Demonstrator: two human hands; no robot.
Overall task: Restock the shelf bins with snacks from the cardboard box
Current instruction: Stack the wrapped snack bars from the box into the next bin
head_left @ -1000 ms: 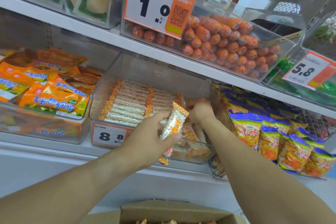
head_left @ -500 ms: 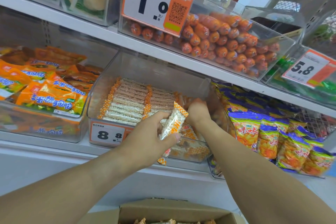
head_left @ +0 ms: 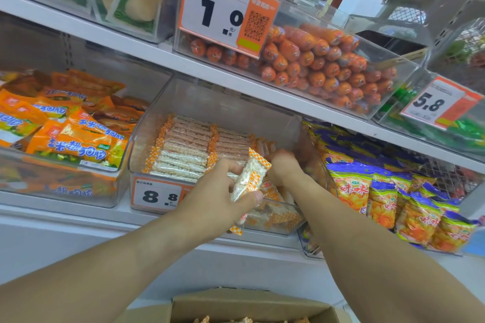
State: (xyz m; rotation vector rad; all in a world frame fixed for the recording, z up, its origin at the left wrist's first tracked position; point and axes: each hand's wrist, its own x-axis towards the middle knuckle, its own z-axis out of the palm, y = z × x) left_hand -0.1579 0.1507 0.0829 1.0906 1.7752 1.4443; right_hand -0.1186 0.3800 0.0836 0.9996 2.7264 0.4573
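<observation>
A clear shelf bin [head_left: 223, 102] with an 8.8 price tag [head_left: 157, 195] holds neat rows of puffed-rice snack bars [head_left: 183, 149] with orange checkered ends. My left hand [head_left: 217, 199] grips a small bundle of these bars [head_left: 249, 178] upright at the bin's front edge. My right hand [head_left: 283, 166] is inside the bin on its right side, knuckles up and fingers curled down among loose bars; what they hold is hidden. The cardboard box [head_left: 236, 307] sits open below, at the bottom edge, with a few bars showing inside.
Orange corn-snack packets [head_left: 73, 136] fill the bin to the left. Purple and yellow bags [head_left: 380, 191] stand in the bin to the right. On the shelf above sits a bin of orange sausages [head_left: 315, 65] with a 1.0 tag.
My right hand has shifted slightly inside the bin's right side. My left hand has kept the bundle of bars in the same place.
</observation>
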